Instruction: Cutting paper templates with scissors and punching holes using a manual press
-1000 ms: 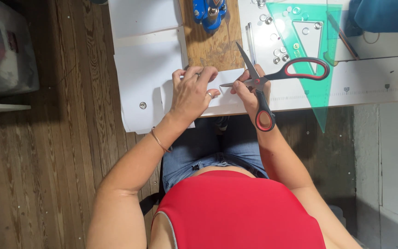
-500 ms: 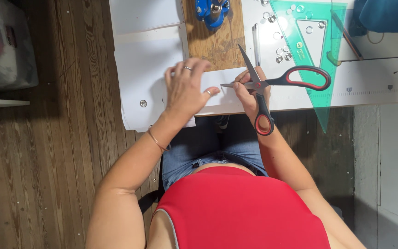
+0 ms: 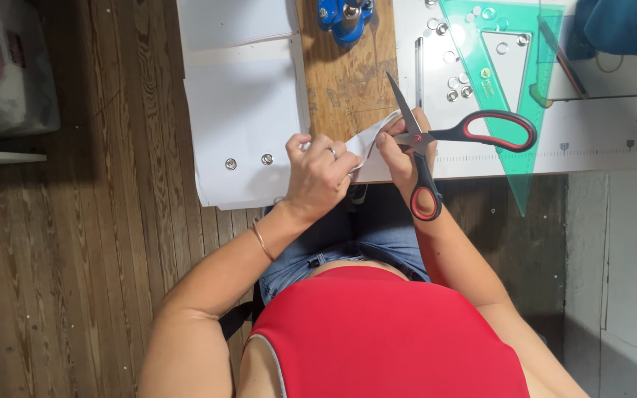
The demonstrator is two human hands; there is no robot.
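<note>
My left hand [image 3: 318, 173] grips a small white paper piece [image 3: 369, 140] at the table's front edge, fingers curled over it, a ring on one finger. My right hand [image 3: 399, 151] pinches the same paper from the right, and black-and-red scissors [image 3: 436, 140] lie against this hand with their blades pointing up and away, handles spread to the right and downward. Both hands touch over the paper.
White sheets [image 3: 241, 133] with two metal eyelets [image 3: 248, 161] lie on the table at left. A blue tool [image 3: 344, 15] rests on a wooden board [image 3: 348, 74]. A green transparent set square [image 3: 506, 66] and several loose eyelets [image 3: 455, 81] sit at right. Wooden floor lies to the left.
My left hand has curled its fingers and closed on the paper, lifting its edge. The scissors have barely moved.
</note>
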